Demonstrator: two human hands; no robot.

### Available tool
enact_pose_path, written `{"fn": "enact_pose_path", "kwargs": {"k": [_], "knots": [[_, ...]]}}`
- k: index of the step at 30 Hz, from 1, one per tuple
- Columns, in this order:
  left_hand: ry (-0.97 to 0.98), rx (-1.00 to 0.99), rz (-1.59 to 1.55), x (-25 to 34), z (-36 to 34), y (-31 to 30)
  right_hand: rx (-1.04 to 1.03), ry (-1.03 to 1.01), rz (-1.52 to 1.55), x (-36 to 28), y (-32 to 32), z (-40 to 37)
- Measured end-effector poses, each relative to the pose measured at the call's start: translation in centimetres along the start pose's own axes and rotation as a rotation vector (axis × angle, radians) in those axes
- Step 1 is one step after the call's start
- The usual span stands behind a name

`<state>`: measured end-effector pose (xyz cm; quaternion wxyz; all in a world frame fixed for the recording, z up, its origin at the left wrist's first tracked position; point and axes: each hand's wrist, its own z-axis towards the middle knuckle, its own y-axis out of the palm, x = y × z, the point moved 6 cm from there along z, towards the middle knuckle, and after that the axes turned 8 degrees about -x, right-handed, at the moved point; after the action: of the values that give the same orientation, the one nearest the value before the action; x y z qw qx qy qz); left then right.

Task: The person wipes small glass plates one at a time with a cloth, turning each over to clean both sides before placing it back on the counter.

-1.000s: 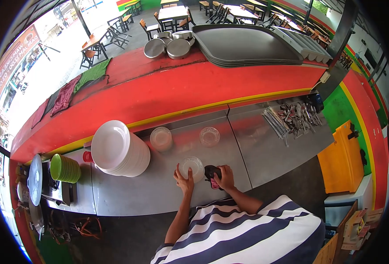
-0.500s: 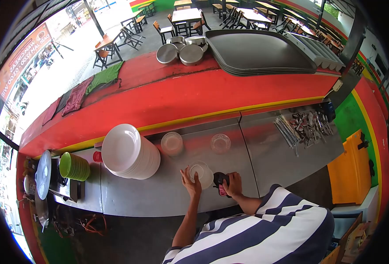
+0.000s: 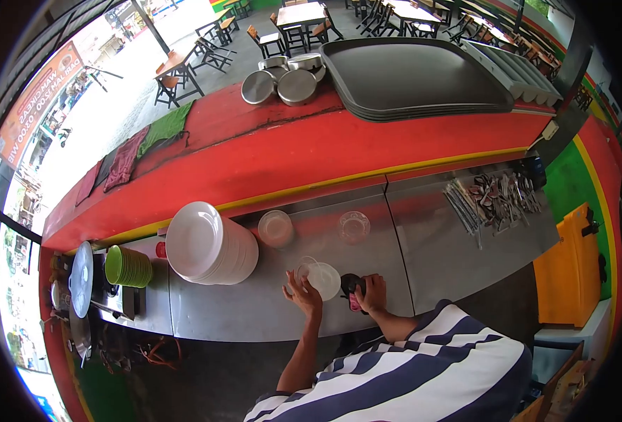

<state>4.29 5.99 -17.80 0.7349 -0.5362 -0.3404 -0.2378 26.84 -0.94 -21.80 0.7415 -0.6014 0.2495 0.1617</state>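
Note:
My left hand point(image 3: 304, 294) is at the near middle of the steel counter, its fingers at the edge of a clear round plastic lid point(image 3: 307, 262). The lid is tilted beside a translucent plastic tub point(image 3: 324, 280), overlapping its upper left. To the right, my right hand point(image 3: 373, 291) is closed round a small object with a black rounded top point(image 3: 352, 283) and a pink lower part. Its kind cannot be made out. Farther back on the counter are a clear round container point(image 3: 276, 229) and another clear round piece point(image 3: 354, 227).
Left of the hands stands a tall stack of white plates point(image 3: 197, 241), with green bowls point(image 3: 127, 267) beyond. Loose cutlery point(image 3: 501, 202) lies on the right of the counter. The red ledge point(image 3: 255, 148) carries black trays point(image 3: 416, 77) and metal pans point(image 3: 297, 88).
The clear lid has shifted left and tilted, so more of the tub shows. My left hand has moved slightly left off the tub. My right hand keeps its hold, and the view has shifted slightly.

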Motion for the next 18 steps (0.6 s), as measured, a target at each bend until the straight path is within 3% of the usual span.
{"fn": "enact_pose_path", "kwargs": {"k": [3,7,9,12,15,18], "knots": [[0.027,-0.078,0.028,0.5,0.1,0.2,0.002,0.001,0.004,0.4,0.1,-0.6],[0.000,-0.025,-0.275,3.0,-0.8,-0.5,0.089,0.024,-0.022,1.1,0.8,-0.3],[0.011,-0.049,-0.506,5.6,-1.1,-0.8,0.045,0.207,0.143,2.4,1.5,0.5],[-0.348,-0.132,-0.928,6.6,-1.9,1.1,0.108,0.490,0.377,4.8,0.7,4.7],[-0.336,-0.239,-0.961,6.7,-1.5,2.8,0.335,0.358,0.934,5.5,-0.7,9.0],[-0.354,-0.313,-0.990,7.5,-1.5,3.5,0.212,0.355,1.130,3.1,-2.1,10.2]]}}
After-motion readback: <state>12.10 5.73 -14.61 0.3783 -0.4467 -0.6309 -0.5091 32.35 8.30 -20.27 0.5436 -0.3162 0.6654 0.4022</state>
